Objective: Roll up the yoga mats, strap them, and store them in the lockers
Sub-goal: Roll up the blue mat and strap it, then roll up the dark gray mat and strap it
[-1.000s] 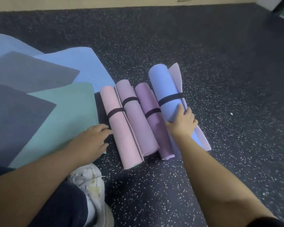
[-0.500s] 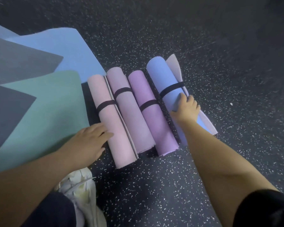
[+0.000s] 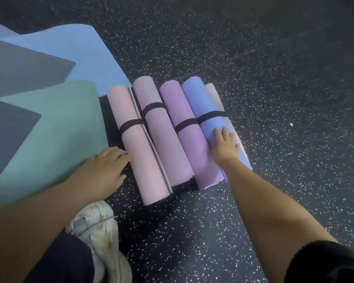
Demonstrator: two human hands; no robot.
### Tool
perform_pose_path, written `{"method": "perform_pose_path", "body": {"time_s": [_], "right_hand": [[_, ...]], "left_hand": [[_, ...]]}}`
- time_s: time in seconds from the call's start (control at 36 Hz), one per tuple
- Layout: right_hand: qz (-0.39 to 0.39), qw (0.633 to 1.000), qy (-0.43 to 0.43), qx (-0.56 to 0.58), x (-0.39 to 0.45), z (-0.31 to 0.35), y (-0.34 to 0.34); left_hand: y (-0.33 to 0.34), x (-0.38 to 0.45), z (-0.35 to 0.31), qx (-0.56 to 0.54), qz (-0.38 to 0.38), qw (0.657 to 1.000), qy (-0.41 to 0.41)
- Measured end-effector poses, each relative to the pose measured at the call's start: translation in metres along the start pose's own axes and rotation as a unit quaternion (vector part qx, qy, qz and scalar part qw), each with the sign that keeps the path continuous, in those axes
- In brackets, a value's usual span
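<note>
Several rolled mats lie side by side on the speckled floor, each bound by a black strap: a pink roll [image 3: 139, 152], a mauve roll [image 3: 161, 135], a purple roll [image 3: 190, 144] and a blue roll [image 3: 202, 103]. My right hand [image 3: 225, 148] rests flat on the blue roll below its strap [image 3: 212, 115], fingers straight. My left hand [image 3: 102, 170] touches the left side of the pink roll with its fingertips, fingers relaxed.
Unrolled mats overlap on the floor at the left: a green one [image 3: 55, 129], a light blue one [image 3: 86, 52] and dark grey ones [image 3: 23, 68]. My white shoe [image 3: 96, 227] stands just below the rolls. Dark speckled floor stretches to the right.
My right hand has flattened and slid down the blue roll, which now lies tighter against the purple one. My left hand stays by the pink roll. The view has shifted slightly.
</note>
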State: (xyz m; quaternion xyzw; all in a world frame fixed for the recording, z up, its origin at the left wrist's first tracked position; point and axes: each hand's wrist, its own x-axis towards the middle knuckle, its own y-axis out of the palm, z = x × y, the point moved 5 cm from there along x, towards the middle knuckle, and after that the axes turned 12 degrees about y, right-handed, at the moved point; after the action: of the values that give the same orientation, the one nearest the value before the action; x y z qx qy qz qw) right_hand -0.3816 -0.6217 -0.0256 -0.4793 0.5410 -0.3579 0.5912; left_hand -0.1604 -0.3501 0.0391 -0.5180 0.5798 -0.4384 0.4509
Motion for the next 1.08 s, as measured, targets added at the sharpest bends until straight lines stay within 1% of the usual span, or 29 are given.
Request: {"method": "perform_pose_path", "body": {"time_s": [0.17,0.28,0.39,0.53,0.61,0.75,0.83,0.94,1.08], "right_hand": [[0.012,0.999,-0.012,0.031,-0.014,0.004,-0.001],[0.047,0.997,-0.021,0.055,-0.029,0.006,-0.004],[0.073,0.993,-0.026,0.086,-0.052,0.015,-0.015],[0.050,0.989,-0.065,0.119,-0.087,0.038,-0.040],[0.040,0.984,-0.099,0.142,-0.110,0.055,-0.056],[0.004,0.974,-0.148,0.172,-0.156,0.094,-0.088],[-0.010,0.965,-0.186,0.183,-0.190,0.126,-0.108],[-0.033,0.945,-0.251,0.207,-0.244,0.173,-0.144],[-0.069,0.912,-0.330,0.234,-0.311,0.224,-0.188]], "left_hand": [[-0.009,-0.001,-0.010,-0.033,0.042,0.998,-0.014],[-0.021,0.002,-0.017,-0.047,0.080,0.995,-0.036],[-0.035,-0.002,-0.022,-0.054,0.093,0.993,-0.054],[-0.054,-0.016,-0.022,-0.047,0.142,0.985,-0.082],[-0.073,-0.028,-0.019,-0.051,0.129,0.985,-0.103],[-0.114,-0.049,-0.011,-0.044,0.071,0.988,-0.131],[-0.134,-0.070,-0.009,-0.018,0.073,0.987,-0.140],[-0.167,-0.105,-0.001,0.013,0.075,0.984,-0.161],[-0.228,-0.164,0.012,0.046,-0.006,0.981,-0.187]]}}
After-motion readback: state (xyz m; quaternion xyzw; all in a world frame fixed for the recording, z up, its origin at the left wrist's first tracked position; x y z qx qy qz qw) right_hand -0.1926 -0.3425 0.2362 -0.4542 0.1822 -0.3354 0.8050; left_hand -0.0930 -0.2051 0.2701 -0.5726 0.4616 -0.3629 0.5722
